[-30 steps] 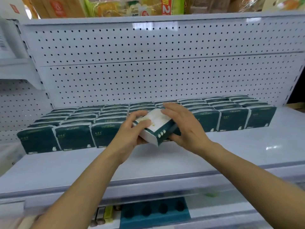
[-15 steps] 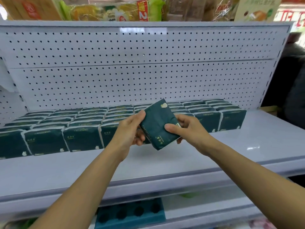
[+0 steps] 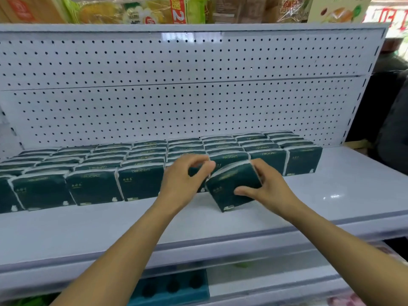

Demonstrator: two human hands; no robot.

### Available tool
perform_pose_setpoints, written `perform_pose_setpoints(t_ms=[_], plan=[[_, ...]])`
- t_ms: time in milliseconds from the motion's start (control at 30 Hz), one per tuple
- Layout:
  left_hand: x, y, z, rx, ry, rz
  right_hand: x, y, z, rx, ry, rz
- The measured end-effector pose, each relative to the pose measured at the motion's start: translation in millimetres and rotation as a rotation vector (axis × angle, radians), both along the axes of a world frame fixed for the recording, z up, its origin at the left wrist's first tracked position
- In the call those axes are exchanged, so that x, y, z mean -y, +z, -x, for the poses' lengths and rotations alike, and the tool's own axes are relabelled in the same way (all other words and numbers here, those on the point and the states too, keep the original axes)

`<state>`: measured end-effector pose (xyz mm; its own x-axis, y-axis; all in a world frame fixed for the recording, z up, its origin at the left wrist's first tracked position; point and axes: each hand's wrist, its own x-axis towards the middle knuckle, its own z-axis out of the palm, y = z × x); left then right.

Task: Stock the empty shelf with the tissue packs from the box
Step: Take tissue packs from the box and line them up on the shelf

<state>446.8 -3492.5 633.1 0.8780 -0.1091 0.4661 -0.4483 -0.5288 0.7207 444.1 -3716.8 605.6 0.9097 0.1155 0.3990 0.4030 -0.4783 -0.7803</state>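
Head view: our right hand [image 3: 268, 191] grips the tilted tissue pack [image 3: 234, 186], thumb on its front face, fingers over the top edge, lower corner on the shelf [image 3: 353, 191]. Left hand [image 3: 183, 184] at its 9 o'clock, fingers curled; contact unclear. We'd judge it light, soft, slick-wrapped: hold the edges. Box not visible.

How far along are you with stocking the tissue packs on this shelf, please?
Done: rows of tissue packs fill the back of the shelf. In hand: the right hand grips one tilted pack at the front row while the left hand hovers beside it. Left: seating it; the shelf's front strip stays bare. The box is out of view.
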Motion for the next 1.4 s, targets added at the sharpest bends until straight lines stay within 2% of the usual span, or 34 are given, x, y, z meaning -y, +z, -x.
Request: perform_pose_setpoints(t_ms=[67,133,200,267,367,467,567,767,1000,1233,1300,1400], plan=[[-13.2,-11.1,-15.5,0.162,0.207,-0.299,14.2,-14.4,-6.6,-0.065,-0.081,-0.131],[-23.0,-23.5,-32.1,0.204,0.278,-0.643,18.0,-24.0,-16.2,-0.086,-0.230,-0.027],[-28.4,-31.7,-44.9,0.201,0.284,-0.887,14.1,-27.0,-25.2,-0.068,-0.361,0.165],[-31.1,-35.8,-52.5,0.206,0.278,-0.992,7.9,-26.4,-32.0,-0.022,-0.407,0.266],[-31.2,-36.5,-56.4,0.188,0.302,-1.069,-1.0,-25.0,-40.6,0.015,-0.427,0.301],[-29.1,-37.8,-57.8,0.185,0.311,-1.064,-8.6,-25.9,-46.2,0.069,-0.426,0.333],[-27.3,-38.2,-58.2,0.182,0.320,-1.062,-13.2,-24.9,-51.1,0.121,-0.455,0.449],[-25.8,-37.6,-59.6,0.185,0.335,-1.085,-15.5,-23.9,-54.2,0.128,-0.555,0.593],[-19.3,-29.4,-44.1,0.180,0.381,-0.998,-8.5,-20.3,-46.1,0.243,-0.583,0.636],[-19.8,-41.4,20.4,0.498,0.444,-0.673,-17.2,-13.0,3.1,0.578,-0.371,0.604],[-24.5,-48.9,44.5,0.534,0.453,-0.629,-29.2,-15.0,24.4,0.644,-0.310,0.576],[-43.6,-60.8,81.9,0.493,0.449,-0.622,-55.5,-23.4,55.5,0.659,-0.216,0.534]])
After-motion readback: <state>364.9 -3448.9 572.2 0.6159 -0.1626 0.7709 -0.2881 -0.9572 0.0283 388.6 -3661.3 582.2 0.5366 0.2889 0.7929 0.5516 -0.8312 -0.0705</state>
